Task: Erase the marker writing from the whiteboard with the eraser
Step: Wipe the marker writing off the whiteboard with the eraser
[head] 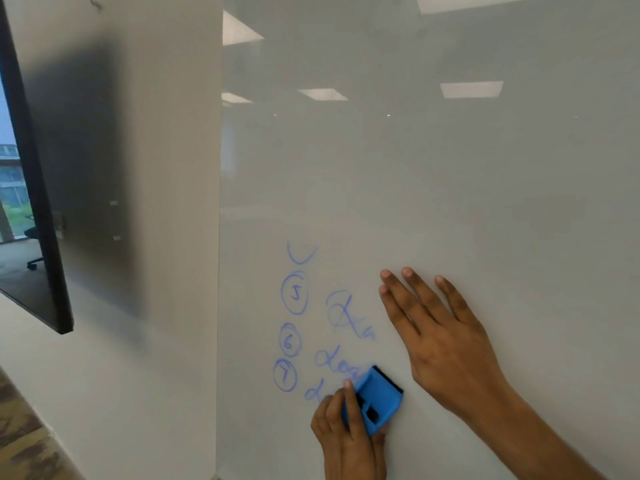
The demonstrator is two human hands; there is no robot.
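Note:
A glossy whiteboard [433, 188] fills the right of the view. Blue marker writing [304, 327] sits low on its left part: circled numbers 5, 6 and 7, a curved stroke above them, and partly wiped words beside them. My left hand [346, 431] grips a blue eraser [375, 398] with a black pad, held against the board over the ends of the lower words. My right hand [436, 337] lies flat on the board with straight fingers, just right of the writing and above the eraser.
A dark wall-mounted screen [38, 202] juts out at the left, beside a plain white wall [156, 237]. Its glass reflects an office with a chair. Patterned carpet [24, 431] shows at the bottom left. Ceiling lights reflect in the upper board.

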